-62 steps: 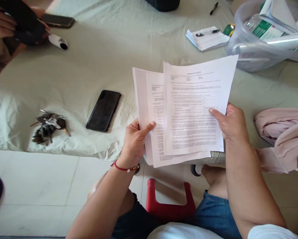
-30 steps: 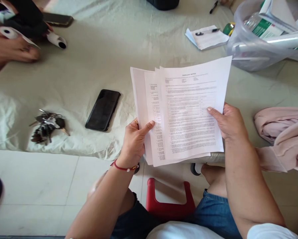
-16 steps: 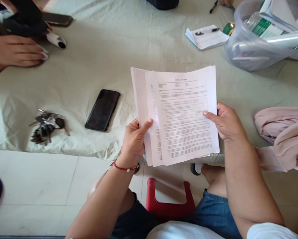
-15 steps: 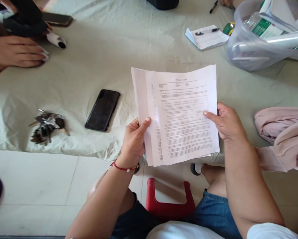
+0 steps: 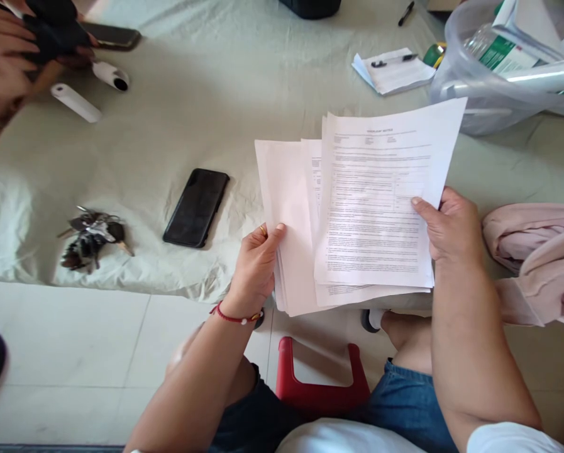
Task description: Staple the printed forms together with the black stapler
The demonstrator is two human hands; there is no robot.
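Printed paper sheets (image 5: 376,207) are spread between my two hands, over the table's near edge. My left hand (image 5: 258,261) pinches the left edge of the lower sheets (image 5: 293,233), thumb on top; a red bracelet circles that wrist. On the other side, my right hand (image 5: 454,223) grips the right edge of the upper sheets, its thumb on the print and its fingers behind, out of sight. The upper sheets lie shifted to the right and partly overlap the lower ones. Left of my left hand, a black phone (image 5: 195,207) lies on the cloth.
A bunch of keys (image 5: 95,236) lies on the cloth-covered table (image 5: 225,94). Another person's hands (image 5: 8,56) hold a black device at upper left, near white cylinders (image 5: 77,102). A clear bin (image 5: 480,104), a notepad with a pen (image 5: 395,70) and pink fabric (image 5: 541,251) are on the right.
My right hand has moved right and slightly up with the upper sheets, uncovering more of the lower ones. The other person's hand has lifted from a white cylinder at upper left.
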